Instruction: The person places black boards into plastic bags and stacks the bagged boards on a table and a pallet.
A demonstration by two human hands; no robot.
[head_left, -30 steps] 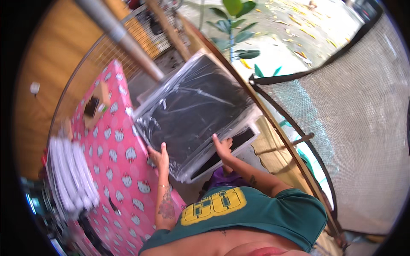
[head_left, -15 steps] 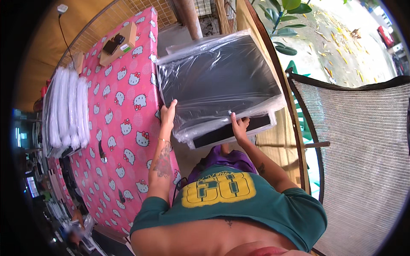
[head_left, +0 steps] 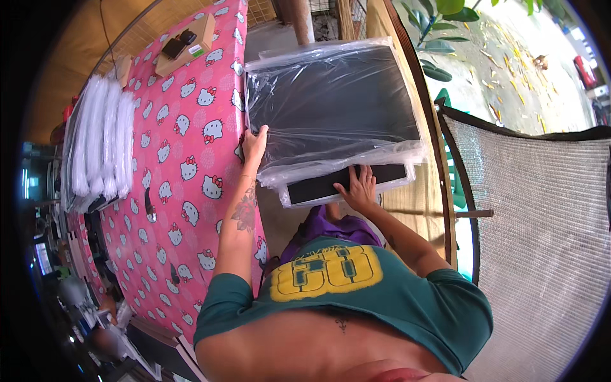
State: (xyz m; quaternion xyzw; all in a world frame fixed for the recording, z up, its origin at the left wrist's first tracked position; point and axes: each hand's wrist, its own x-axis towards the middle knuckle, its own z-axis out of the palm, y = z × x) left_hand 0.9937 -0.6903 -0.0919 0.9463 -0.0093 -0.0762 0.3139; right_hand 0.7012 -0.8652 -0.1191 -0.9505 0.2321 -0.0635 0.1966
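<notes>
A large flat black screen (head_left: pixel 337 102) in clear plastic wrap lies in front of me, between the pink table and a wooden ledge. My left hand (head_left: pixel 255 148) grips its left edge, thumb on top and fingers hidden beneath. From under its near edge sticks out a second wrapped black panel (head_left: pixel 312 189), mostly covered. On that panel my right hand (head_left: pixel 361 190) lies palm down, fingers stretched and slightly spread, just short of the bunched plastic.
The table with its pink cat-print cover (head_left: pixel 168 219) stands to my left. On it are a row of white plastic-wrapped panels (head_left: pixel 102 140) and a cardboard box (head_left: pixel 207 35) bearing small black items. A mesh screen (head_left: pixel 534 210) hangs at the right, beside a wooden post edge (head_left: pixel 439 159).
My right hand has shifted from the large screen's near edge onto the lower panel, its fingers now flatter. The large screen has turned slightly straighter, with my left hand still at its edge.
</notes>
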